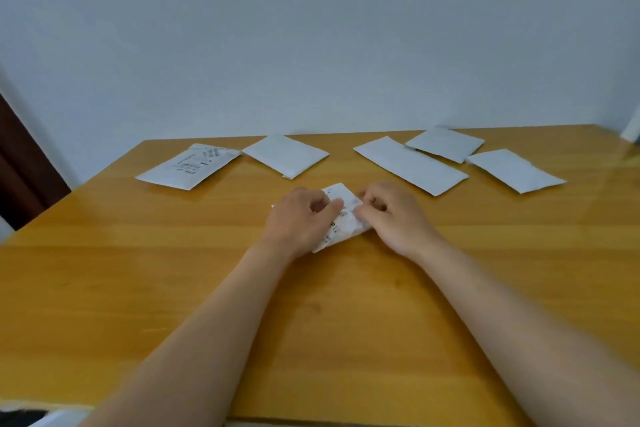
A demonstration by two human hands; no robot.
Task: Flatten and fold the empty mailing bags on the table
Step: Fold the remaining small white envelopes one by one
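Observation:
A small white mailing bag with printed text (341, 218) lies folded at the middle of the wooden table (138, 270). My left hand (301, 217) grips its left part with curled fingers, and my right hand (391, 215) pinches its right edge. Much of the bag is hidden under my hands. Along the far edge lie several other white bags: a labelled one (188, 166) at the left, a folded one (285, 155) beside it, a long one (410, 165), one behind it (445, 143) and one at the right (514, 170).
A pale wall stands right behind the table. A dark brown door or panel (20, 163) shows at the left edge. A white object (632, 128) sits at the far right corner of the table.

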